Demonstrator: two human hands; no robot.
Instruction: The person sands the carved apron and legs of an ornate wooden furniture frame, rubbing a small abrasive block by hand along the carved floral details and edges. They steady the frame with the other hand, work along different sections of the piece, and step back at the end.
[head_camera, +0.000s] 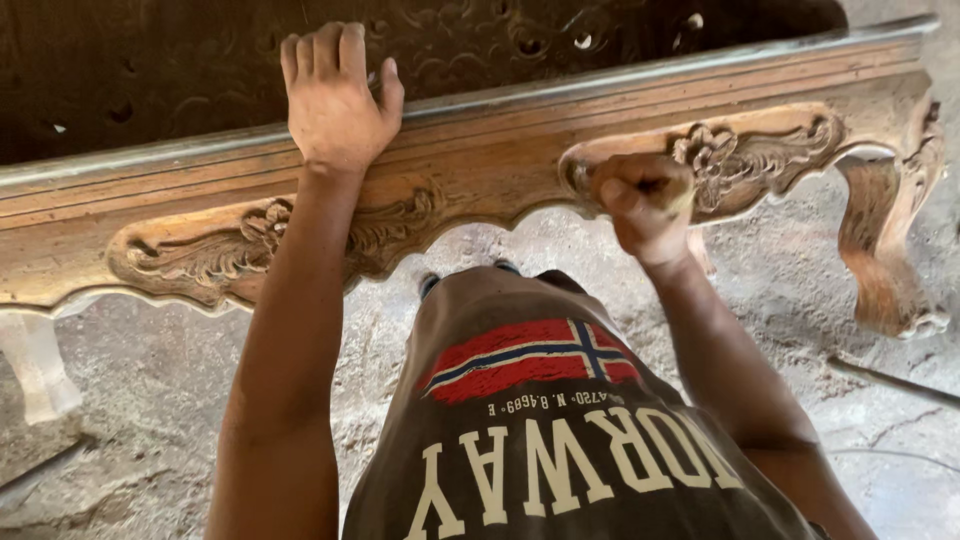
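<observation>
Two hands (335, 95) (645, 205) on carved wooden rail (480, 165), curved leg (885, 250) nearby.

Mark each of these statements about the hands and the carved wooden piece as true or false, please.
1. The left hand lies flat and open on the top edge of the carved wooden frame. True.
2. The right hand is open, with spread fingers. False: it is closed in a fist against the carved flower ornament; what it holds cannot be seen.
3. The frame has a curved leg at the right end. True.
4. The frame stands on green grass. False: the ground under it is grey, dusty and cracked.
5. Both hands touch each other. False: they are well apart.
</observation>
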